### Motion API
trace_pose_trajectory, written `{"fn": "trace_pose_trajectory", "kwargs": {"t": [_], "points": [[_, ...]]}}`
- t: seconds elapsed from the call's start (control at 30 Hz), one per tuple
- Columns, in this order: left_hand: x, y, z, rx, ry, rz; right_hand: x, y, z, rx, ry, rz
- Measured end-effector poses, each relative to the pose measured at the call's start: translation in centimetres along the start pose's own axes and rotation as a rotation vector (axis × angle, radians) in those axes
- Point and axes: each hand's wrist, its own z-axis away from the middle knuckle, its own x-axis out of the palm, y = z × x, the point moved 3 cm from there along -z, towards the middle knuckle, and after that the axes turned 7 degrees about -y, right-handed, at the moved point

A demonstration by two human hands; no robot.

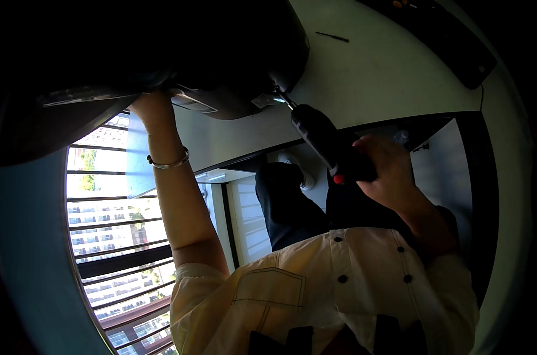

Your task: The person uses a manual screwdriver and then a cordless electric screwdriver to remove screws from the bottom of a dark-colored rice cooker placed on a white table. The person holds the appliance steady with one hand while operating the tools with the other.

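A large dark casing (233, 65) with rounded edges and pale labels fills the upper left, standing over the white table; most of it is lost in shadow. My left hand (153, 106) reaches up against its lower edge, and its fingers are hidden by the casing. A black power screwdriver (319, 136) with a red button is gripped in my right hand (390, 171), pointing up and to the left. The metal bit (285, 97) at its front end meets the casing's lower right corner, though shadow hides the exact contact.
A thin dark bit (332, 36) lies on the white table (387, 77) beyond the casing. At the far right rests a long black device (434, 41) with a cable. Slatted blinds (117, 225) cover a window on the left. The table's front edge runs above my legs.
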Motion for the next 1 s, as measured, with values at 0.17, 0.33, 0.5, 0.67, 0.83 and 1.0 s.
{"fn": "trace_pose_trajectory", "kwargs": {"t": [0.17, 0.33, 0.5, 0.67, 0.83, 1.0], "points": [[0.2, 0.7, 0.4, 0.066, 0.008, -0.128, -1.0, 0.0, -0.6, -0.069, -0.051, 0.144], [-0.1, 1.8, 0.5, 0.342, 0.043, -0.496, -1.2, -0.1, -0.8, -0.101, -0.058, 0.183], [-0.1, 0.6, 0.2, 0.291, -0.023, -0.351, -1.4, -0.4, -0.9, -0.134, -0.099, 0.241], [-0.2, 0.7, 0.1, 0.116, 0.010, 0.005, -1.6, -0.7, -1.1, -0.211, -0.175, 0.366], [-0.1, 1.1, 0.2, 0.227, 0.005, -0.212, -1.9, -0.4, -1.1, -0.237, -0.260, 0.439], [-0.1, 2.6, 0.2, 0.385, -0.034, -0.747, -1.6, 0.6, -1.0, -0.274, -0.229, 0.406]]}}
